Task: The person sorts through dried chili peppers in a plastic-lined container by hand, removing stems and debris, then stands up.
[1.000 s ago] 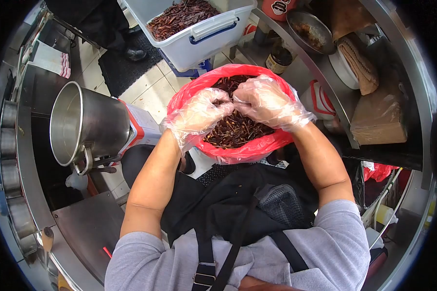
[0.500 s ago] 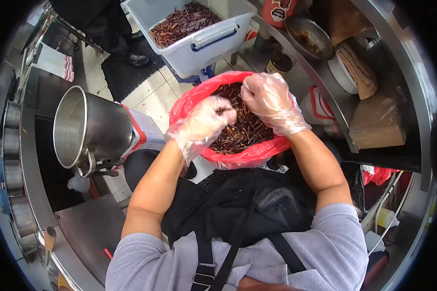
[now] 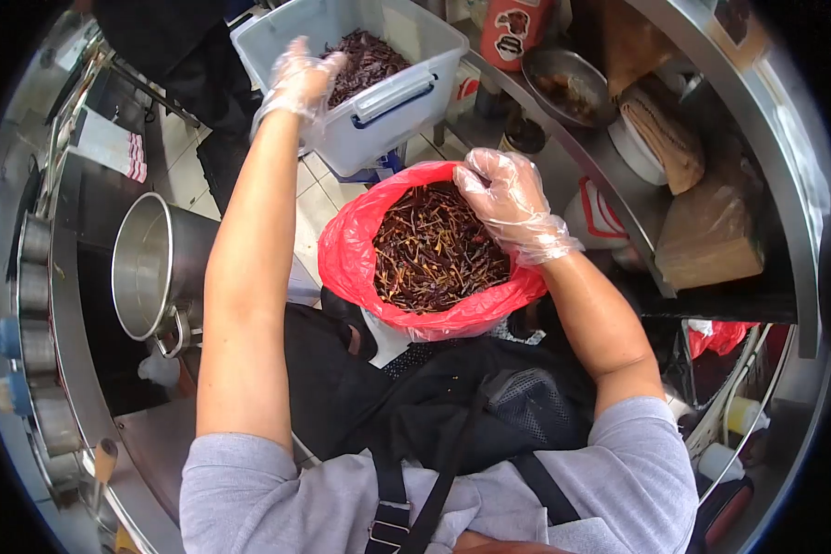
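Note:
My left hand (image 3: 297, 78), in a clear plastic glove, is stretched out over the near left side of a clear plastic bin (image 3: 379, 129). Its fingers are apart, with nothing visible in them. Dark red dried chillies (image 3: 367, 65) lie in the bin. At the upper right rim of a red plastic bag (image 3: 346, 245) is my right hand (image 3: 508, 198), gloved too. Its fingers are curled closed; what they hold, if anything, is hidden. The wide-open bag contains dried chillies (image 3: 439, 249) with thin, straw-coloured stems among them.
A tall steel pot (image 3: 143, 268) stands at left. On the right, a metal shelf holds a steel bowl (image 3: 568, 88), a red container (image 3: 512, 32) and a wrapped brown block (image 3: 711, 231). A person in dark clothes (image 3: 171, 46) stands at the upper left.
My left hand has left the bag and swung up and left to the bin, its fingers opening. My right hand has shifted slightly down, staying closed at the bag's rim.

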The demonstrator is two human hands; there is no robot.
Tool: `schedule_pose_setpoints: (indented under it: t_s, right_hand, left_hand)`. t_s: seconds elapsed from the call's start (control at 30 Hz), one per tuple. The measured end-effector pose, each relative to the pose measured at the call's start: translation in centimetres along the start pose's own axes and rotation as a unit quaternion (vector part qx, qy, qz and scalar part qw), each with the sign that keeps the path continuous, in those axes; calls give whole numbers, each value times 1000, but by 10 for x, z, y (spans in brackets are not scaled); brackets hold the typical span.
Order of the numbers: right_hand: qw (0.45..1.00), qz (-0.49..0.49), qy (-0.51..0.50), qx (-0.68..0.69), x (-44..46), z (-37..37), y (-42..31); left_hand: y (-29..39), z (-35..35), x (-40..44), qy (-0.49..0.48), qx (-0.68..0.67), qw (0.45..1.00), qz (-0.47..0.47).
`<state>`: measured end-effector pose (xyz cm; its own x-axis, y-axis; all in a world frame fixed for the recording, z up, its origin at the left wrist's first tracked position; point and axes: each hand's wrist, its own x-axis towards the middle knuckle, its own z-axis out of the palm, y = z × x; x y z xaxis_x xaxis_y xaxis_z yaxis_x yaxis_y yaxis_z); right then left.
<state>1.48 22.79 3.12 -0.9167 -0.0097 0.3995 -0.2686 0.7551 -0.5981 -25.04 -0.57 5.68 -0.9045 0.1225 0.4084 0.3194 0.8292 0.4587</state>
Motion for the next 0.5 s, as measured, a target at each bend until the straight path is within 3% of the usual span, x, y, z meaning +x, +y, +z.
schedule_pose_setpoints:
  t_s: [0.07, 0.13, 0.2, 0.27, 0.37, 0.43, 0.5]
  right_hand:
    - [1000, -14, 20, -12, -3, 2, 8]
    - [1000, 11, 10, 11, -3, 2, 12]
    - [999, 25, 5, 44, -1, 3, 17]
    - [999, 18, 9, 48, 3, 6, 21]
    - [995, 46, 24, 86, 7, 3, 22]
    - [994, 42, 30, 94, 8, -1, 20]
    - [991, 47, 44, 119, 7, -4, 17]
  left_hand:
    - [2, -6, -21, 63, -72, 995, 35]
    - [26, -19, -79, 21, -173, 984, 32]
    - [54, -12, -142, -97, -409, 907, 14]
    - [58, -5, -184, -156, -275, 941, 120]
    - [70, 2, -211, -186, -210, 956, 89]
    - [73, 2, -212, -317, -226, 920, 36]
    - [69, 10, -214, -318, -215, 919, 91]
